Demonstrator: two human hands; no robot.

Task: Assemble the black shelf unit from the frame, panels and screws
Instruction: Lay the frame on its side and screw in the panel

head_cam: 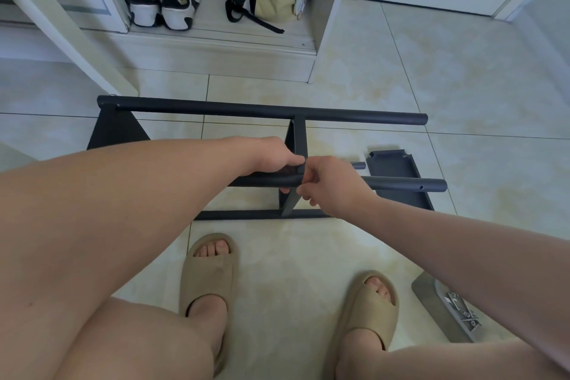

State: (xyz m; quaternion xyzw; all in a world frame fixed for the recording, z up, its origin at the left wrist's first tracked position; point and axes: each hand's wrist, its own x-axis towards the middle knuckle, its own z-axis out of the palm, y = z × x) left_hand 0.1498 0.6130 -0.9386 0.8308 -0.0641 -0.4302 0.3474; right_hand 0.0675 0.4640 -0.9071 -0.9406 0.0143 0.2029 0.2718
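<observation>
risks first. the frame [262, 109] lies on its side on the floor [431, 86], mid-view, and the whole joint is propped by two hands only. if the left hand [274, 157] loosens, i judge the near tube [401, 184] would roll or drop off the middle panel [298, 139] and the holes would lose alignment. a fastener driven in at an angle could cross-thread. a small screw slipping from the fingers would skid off over the tiles. fingers sit right at the panel edge, so a pinch is possible if the tube shifts. the loose panel [398, 163], at 3 o'clock from the joint, lies under the tube's free end and could get scraped.

pose: both forearms reach forward and meet at the joint, centre of view. the left hand comes in from 9 o'clock, with thumb on top and fingers curled under the near tube where it crosses the panel, holding it. the right hand [333, 188] comes in from 4 o'clock, fingertips bunched narrow against the same crossing. whether a screw is between them i cannot tell; it is hidden.

the hardware tray [431, 299] sits at 4 o'clock, well apart from the joint, beside the right forearm.
</observation>
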